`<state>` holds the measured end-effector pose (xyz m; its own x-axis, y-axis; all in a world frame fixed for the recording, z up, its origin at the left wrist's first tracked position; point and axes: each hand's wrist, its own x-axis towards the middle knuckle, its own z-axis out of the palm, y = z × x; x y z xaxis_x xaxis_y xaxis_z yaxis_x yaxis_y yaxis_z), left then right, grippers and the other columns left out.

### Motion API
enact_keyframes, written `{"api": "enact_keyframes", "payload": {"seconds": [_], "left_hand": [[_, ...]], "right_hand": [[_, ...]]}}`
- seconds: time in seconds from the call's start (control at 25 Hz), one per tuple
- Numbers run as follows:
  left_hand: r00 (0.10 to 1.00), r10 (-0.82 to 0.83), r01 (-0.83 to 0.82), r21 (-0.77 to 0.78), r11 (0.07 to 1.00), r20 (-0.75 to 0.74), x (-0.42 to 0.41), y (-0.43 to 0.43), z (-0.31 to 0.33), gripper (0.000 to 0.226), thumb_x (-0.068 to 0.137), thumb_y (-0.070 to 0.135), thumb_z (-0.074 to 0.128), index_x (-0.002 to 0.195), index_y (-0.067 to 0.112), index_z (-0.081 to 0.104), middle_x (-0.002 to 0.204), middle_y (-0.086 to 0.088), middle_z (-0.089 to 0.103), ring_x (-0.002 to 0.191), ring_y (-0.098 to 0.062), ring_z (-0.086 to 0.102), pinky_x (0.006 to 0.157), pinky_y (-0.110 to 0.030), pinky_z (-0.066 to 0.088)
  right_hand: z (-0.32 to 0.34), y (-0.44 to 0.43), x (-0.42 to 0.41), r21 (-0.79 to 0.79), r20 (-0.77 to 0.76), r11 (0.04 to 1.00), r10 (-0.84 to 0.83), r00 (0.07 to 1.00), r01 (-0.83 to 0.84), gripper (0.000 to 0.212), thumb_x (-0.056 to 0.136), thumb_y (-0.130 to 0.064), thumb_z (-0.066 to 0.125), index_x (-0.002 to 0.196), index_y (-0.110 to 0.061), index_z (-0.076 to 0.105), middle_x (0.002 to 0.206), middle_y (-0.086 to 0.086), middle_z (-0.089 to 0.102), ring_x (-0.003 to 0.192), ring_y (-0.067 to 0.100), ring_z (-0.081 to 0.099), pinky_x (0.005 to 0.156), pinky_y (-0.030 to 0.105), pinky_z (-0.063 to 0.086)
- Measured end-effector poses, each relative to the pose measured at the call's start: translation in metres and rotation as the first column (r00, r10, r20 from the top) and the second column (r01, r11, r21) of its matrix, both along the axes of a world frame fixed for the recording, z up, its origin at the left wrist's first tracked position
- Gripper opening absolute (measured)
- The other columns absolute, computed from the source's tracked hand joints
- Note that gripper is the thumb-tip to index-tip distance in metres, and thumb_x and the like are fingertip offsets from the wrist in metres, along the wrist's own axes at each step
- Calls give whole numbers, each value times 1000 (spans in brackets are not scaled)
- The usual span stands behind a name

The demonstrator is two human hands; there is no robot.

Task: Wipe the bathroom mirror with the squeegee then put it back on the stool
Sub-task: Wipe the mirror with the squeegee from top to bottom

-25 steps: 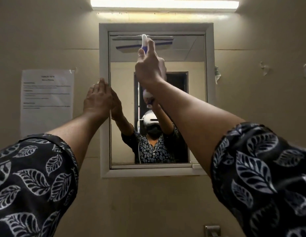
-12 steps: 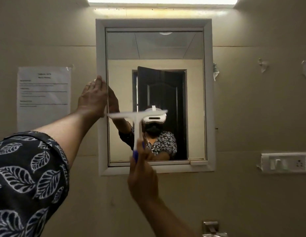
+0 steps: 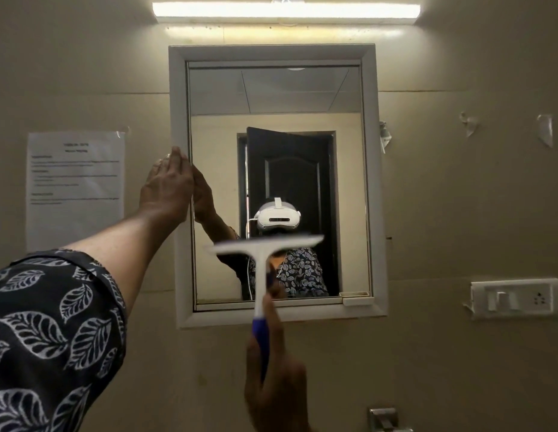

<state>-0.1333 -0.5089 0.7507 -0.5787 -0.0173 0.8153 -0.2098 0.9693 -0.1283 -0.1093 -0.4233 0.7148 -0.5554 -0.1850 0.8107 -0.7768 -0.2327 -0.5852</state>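
beige wall (image 3: 458,198) lit by a tube light (image 3: 285,10) overhead; printed paper notice (image 3: 75,188) at left, white switch-and-socket plate (image 3: 516,299) at right, torn tape scraps (image 3: 544,130) above it.

The mirror (image 3: 271,88) hangs on the wall directly under a tube light (image 3: 285,10). A paper notice (image 3: 75,188) sits to its left, a switch plate (image 3: 514,299) to its right (level with the frame's bottom rail). The left hand (image 3: 167,188) rests on the frame's left side. The squeegee (image 3: 262,247) stands upright before the mirror's lower half, its handle running down into the right hand (image 3: 277,391) below the frame
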Motion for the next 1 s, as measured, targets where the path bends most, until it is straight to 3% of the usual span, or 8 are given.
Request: {"api": "enact_keyframes", "payload": {"seconds": [0.08, 0.12, 0.2, 0.28, 0.48, 0.68, 0.92, 1.0], "left_hand": [[1000, 1, -1, 2, 1000, 5, -1, -1, 1, 103, 75, -1, 73, 151, 1, 3, 159, -19, 1, 147, -33, 10, 120, -38, 12], [1000, 7, -7, -4, 1000, 10, -1, -1, 1, 104, 74, 0, 74, 151, 1, 4, 159, -19, 1, 147, -33, 9, 120, -38, 12], [1000, 21, -21, -12, 1000, 8, -3, -1, 1, 102, 75, -1, 73, 151, 1, 4, 159, -18, 1, 147, -33, 8, 120, -38, 12], [1000, 29, -29, -10, 1000, 6, -4, 0, 1, 102, 75, -1, 72, 151, 0, 4, 159, -18, 0, 147, -33, 8, 120, -38, 11], [1000, 26, -26, -13, 1000, 7, -5, -1, 1, 103, 75, -1, 73, 151, 1, 4, 159, -19, 0, 147, -33, 8, 120, -39, 13], [999, 34, -34, -4, 999, 10, -3, -1, 0, 104, 74, -1, 74, 151, 1, 5, 158, -19, 1, 147, -34, 9, 120, -39, 13], [999, 43, -43, -10, 999, 18, -1, 2, 0, 101, 77, -1, 71, 151, 2, 2, 159, -18, -2, 147, -33, 6, 120, -38, 11], [999, 40, -40, -10, 999, 18, 0, 3, 0, 100, 77, -1, 71, 151, 1, 2, 159, -19, -2, 147, -33, 6, 120, -38, 11]], "right_hand": [[-16, 26, 12, -51, -109, 966, -257, 960, 252, 114, 59, -26, 85, 130, 28, 13, 135, 45, 30, 130, 48, 35, 109, 42, 32], [-17, 52, 17, -71, -224, 877, -479, 849, 476, 115, 66, -51, 74, 134, 21, 17, 120, 41, 49, 113, 42, 54, 96, 41, 46], [-2, 105, 18, -168, -378, 699, -697, 609, 696, 68, 93, -39, 48, 142, 1, 25, 83, 20, 64, 64, 23, 65, 57, 37, 56], [38, 143, 20, -181, -370, 617, -764, 528, 766, 49, 99, -25, 39, 143, -8, 26, 83, 14, 65, 52, 19, 60, 46, 30, 53], [91, 146, -10, -40, -324, 553, -795, 513, 832, 45, 101, -28, 32, 143, -17, 22, 91, 15, 64, 57, 18, 58, 46, 22, 46], [-42, 149, -28, -36, -357, 522, -803, 477, 852, 50, 100, -30, 34, 146, -26, 16, 59, -5, 48, 46, 14, 55, 41, 33, 52], [-224, 139, 4, 70, -247, 585, -775, 582, 808, 49, 94, -41, 36, 139, -31, 21, 50, -11, 50, 36, -6, 37, 38, 1, 34], [-238, 140, -3, 79, -298, 505, -811, 504, 860, 50, 92, -35, 49, 137, -27, 29, 49, -3, 60, 36, -7, 42, 39, -1, 36]]}}
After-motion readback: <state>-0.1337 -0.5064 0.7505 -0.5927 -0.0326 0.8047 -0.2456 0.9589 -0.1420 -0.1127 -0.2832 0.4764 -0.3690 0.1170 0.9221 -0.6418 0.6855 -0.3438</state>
